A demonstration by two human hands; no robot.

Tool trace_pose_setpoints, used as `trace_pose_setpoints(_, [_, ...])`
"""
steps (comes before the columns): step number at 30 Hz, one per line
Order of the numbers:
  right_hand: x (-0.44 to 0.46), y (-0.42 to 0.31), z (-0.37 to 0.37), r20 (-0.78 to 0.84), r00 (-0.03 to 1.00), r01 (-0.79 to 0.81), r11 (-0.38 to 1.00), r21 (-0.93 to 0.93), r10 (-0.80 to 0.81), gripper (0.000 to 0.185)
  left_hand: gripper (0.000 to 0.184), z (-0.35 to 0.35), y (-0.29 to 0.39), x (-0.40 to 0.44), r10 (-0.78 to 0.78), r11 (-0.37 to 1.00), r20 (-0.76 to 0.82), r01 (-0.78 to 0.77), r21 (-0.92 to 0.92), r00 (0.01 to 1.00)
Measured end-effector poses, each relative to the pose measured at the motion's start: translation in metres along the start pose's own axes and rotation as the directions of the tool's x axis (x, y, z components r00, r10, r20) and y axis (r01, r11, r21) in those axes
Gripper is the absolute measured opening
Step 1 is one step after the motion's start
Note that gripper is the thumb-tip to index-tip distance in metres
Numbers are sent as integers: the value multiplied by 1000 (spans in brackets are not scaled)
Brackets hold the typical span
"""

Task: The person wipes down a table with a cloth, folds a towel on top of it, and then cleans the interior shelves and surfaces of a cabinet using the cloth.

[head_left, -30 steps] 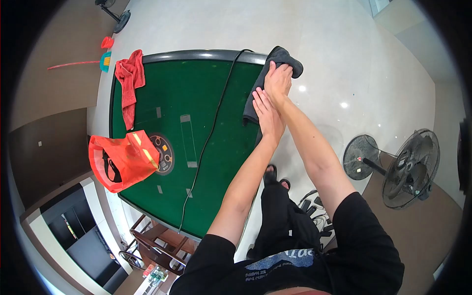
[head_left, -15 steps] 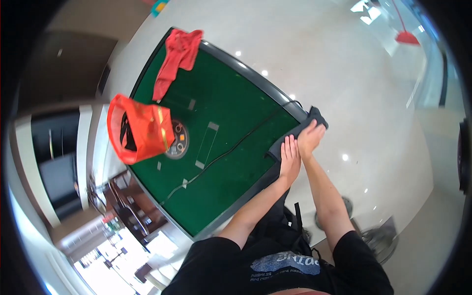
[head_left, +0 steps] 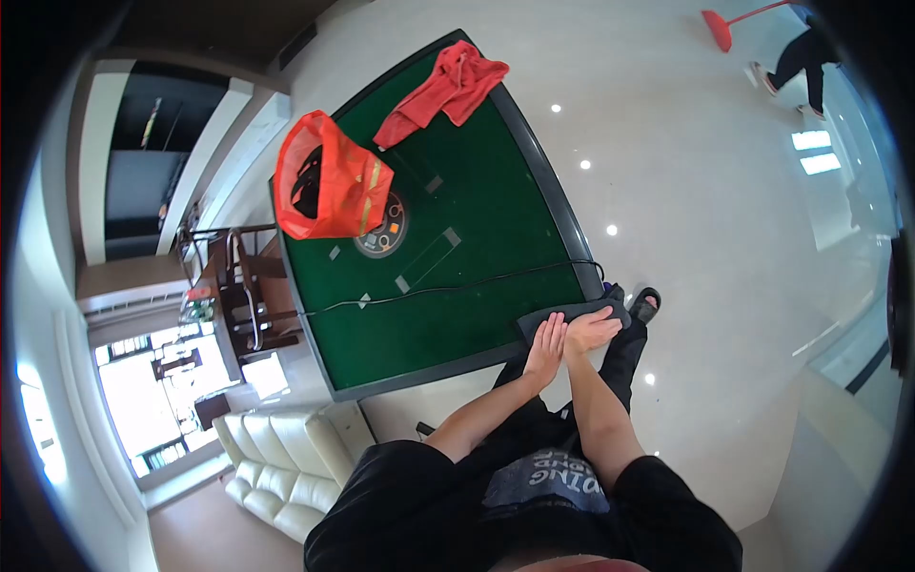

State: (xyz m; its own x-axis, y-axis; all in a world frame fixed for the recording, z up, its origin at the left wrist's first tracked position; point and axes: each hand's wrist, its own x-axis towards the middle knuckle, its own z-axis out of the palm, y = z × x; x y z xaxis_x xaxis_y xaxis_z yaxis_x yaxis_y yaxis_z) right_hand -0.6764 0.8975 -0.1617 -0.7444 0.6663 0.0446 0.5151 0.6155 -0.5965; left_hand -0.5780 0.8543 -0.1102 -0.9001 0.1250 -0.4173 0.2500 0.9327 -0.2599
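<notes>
A folded dark grey cloth (head_left: pixel 539 320) lies across the near right corner of a green-topped table (head_left: pixel 477 329), one end reaching the dark rim. My left hand (head_left: pixel 546 351) rests flat on its middle, fingers stretched out and side by side. Just right of it, my right hand (head_left: pixel 592 331) presses on the cloth towards its outer end, fingers extended. The two hands touch or nearly touch. Close beyond the cloth, a black cable (head_left: pixel 496 279) runs across the tabletop and over the right rim.
An orange-red bag (head_left: pixel 348 186) with dark contents stands by a round panel (head_left: pixel 389 243) on the table. A red cloth (head_left: pixel 448 91) lies at the far corner. A cream sofa (head_left: pixel 286 467) is at lower left. At upper right are a person's legs (head_left: pixel 805 67) and a red broom (head_left: pixel 717 30).
My view has turned, so the table appears rotated and shifted. Both hands stay on the grey cloth at the corner. A person's legs have come into view at upper right.
</notes>
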Motion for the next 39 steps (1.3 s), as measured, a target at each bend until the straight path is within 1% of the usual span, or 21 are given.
trace_pose_setpoints(3, [32, 12, -18, 119, 990, 73, 997, -2, -72, 54, 76, -5, 12, 4, -69, 995, 42, 72, -62, 997])
trace_pose_setpoints(5, [67, 44, -21, 416, 888, 70, 953, 296, -194, 57, 82, -24, 18, 13, -107, 988, 40, 111, -110, 993])
trace_pose_setpoints(6, [95, 37, -43, 576, 779, 54, 942, 331, -247, 57, 87, -37, 26, 20, -185, 946, 18, 183, -266, 983])
trace_pose_setpoints(8, [134, 19, -64, 624, 707, 92, 919, 384, -332, 54, 96, -62, 42, 44, -336, 799, -56, 254, -545, 940])
trace_pose_setpoints(9, [148, 5, -74, 661, 633, 112, 893, 436, -403, 52, 96, -74, 49, 55, -337, 796, -61, 249, -552, 940])
trace_pose_setpoints(11, [171, -28, -89, 609, 593, 128, 808, 574, -527, 48, 99, -98, 66, 79, -491, 627, -128, 248, -738, 862])
trace_pose_setpoints(13, [189, -58, -88, 523, 565, 155, 705, 692, -638, 47, 105, -119, 75, 106, -534, 564, -124, 243, -789, 837])
trace_pose_setpoints(15, [209, -84, -90, 595, 501, 79, 718, 691, -628, 48, 108, -146, 79, 132, -729, 361, -153, 185, -914, 667])
trace_pose_setpoints(16, [217, -100, -92, 597, 490, 85, 716, 693, -636, 48, 114, -158, 75, 143, -770, 322, -157, 164, -933, 618])
trace_pose_setpoints(18, [227, -128, -96, 651, 459, -149, 670, 728, -605, 47, 115, -178, 61, 159, -817, 254, -145, 123, -959, 559])
trace_pose_setpoints(19, [229, -137, -93, 654, 442, -138, 674, 725, -614, 47, 117, -186, 54, 166, -851, 195, -132, 74, -978, 509])
trace_pose_setpoints(22, [231, -167, -85, 708, 318, -367, 607, 705, -631, 43, 114, -200, 21, 182, -877, 212, -163, 61, -975, 453])
trace_pose_setpoints(25, [228, -186, -60, 736, 181, -372, 647, 666, -653, 44, 98, -195, -7, 205, -923, 171, -103, 155, -973, 370])
trace_pose_setpoints(27, [228, -202, -44, 741, 146, -284, 690, 666, -656, 46, 95, -178, -24, 222, -944, 166, -112, 155, -974, 309])
trace_pose_setpoints(29, [226, -220, -27, 758, 42, 29, 759, 650, -651, 48, 98, -153, -31, 241, -973, 107, -60, 206, -973, 224])
trace_pose_setpoints(30, [218, -230, -16, 736, 15, 90, 734, 673, -677, 49, 99, -140, -32, 250, -981, 70, -19, 264, -962, 192])
trace_pose_setpoints(31, [215, -230, -1, 791, -81, 178, 772, 611, -607, 50, 99, -134, -25, 255, -986, 18, 36, 325, -945, 160])
trace_pose_setpoints(33, [199, -243, 39, 812, -184, 238, 777, 583, -553, 51, 93, -122, -35, 268, -981, -49, 115, 369, -928, 158])
trace_pose_setpoints(35, [179, -268, 86, 826, -240, 311, 766, 562, -509, 54, 87, -113, -66, 285, -904, 57, 218, 610, -790, 367])
trace_pose_setpoints(37, [165, -277, 136, 850, -272, 335, 783, 523, -451, 55, 82, -102, -85, 301, -907, -43, 265, 554, -831, 328])
trace_pose_setpoints(39, [165, -292, 169, 895, -244, 400, 801, 444, -374, 54, 81, -105, -98, 320, -920, -14, 277, 681, -732, 279])
